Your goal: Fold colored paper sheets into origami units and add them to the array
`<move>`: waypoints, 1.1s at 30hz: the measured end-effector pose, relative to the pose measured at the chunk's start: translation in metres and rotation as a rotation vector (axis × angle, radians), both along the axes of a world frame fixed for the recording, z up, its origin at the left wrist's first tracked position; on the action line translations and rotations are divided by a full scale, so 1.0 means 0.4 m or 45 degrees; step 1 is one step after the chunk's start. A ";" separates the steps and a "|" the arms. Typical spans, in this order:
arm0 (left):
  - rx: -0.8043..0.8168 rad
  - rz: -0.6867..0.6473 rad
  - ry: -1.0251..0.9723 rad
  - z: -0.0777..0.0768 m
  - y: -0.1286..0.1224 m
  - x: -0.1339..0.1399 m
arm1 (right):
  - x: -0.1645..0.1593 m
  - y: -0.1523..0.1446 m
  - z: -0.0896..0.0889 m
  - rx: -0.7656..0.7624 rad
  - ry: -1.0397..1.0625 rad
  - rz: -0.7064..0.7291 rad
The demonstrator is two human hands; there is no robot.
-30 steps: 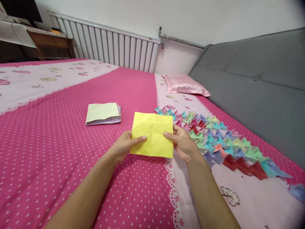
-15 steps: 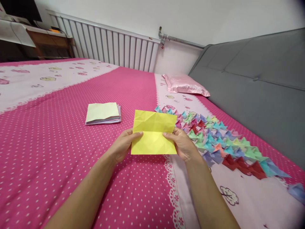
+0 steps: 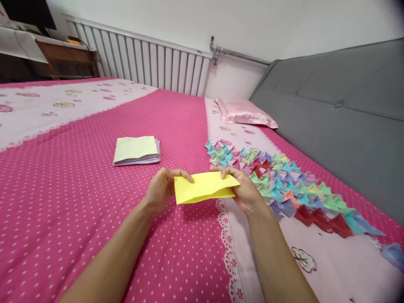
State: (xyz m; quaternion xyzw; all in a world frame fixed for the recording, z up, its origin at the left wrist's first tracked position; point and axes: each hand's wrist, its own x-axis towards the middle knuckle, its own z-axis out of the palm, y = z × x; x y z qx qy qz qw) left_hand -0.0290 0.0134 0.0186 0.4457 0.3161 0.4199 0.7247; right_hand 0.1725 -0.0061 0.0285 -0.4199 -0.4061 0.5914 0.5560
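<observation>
A sheet of yellow paper [image 3: 205, 186], doubled over along its width, is held up above the bed. Its fold runs along the far side, and the near edges gape slightly apart. My left hand [image 3: 162, 188] grips the left end, thumb on top and the other fingers hidden behind. At the right end my right hand [image 3: 243, 187] pinches the paper the same way, its thumb near the fold. Close beyond my right hand, rows of small folded paper boats [image 3: 284, 185] in many colours lie on the bedspread.
To the left lies a stack of paper sheets [image 3: 136, 149], a pale yellow one on top. A pink pillow [image 3: 246, 112] rests near the grey headboard [image 3: 334, 97]. Behind the pink dotted bedspread [image 3: 78, 181] stand a white radiator [image 3: 142, 54] and a desk [image 3: 67, 54] with a monitor.
The yellow paper was spread nearly flat with a crease across it; now its far half is folded over toward me. Both thumbs have shifted up to the folded side.
</observation>
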 end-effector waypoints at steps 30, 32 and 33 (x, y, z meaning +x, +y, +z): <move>0.479 -0.545 0.625 -0.002 -0.029 0.012 | -0.030 0.002 -0.031 0.149 -0.258 0.003; 0.454 -0.559 0.630 -0.003 -0.030 0.012 | -0.036 -0.001 -0.028 0.135 -0.236 0.033; 0.428 -0.553 0.615 -0.003 -0.030 0.012 | -0.039 -0.002 -0.027 0.129 -0.195 0.036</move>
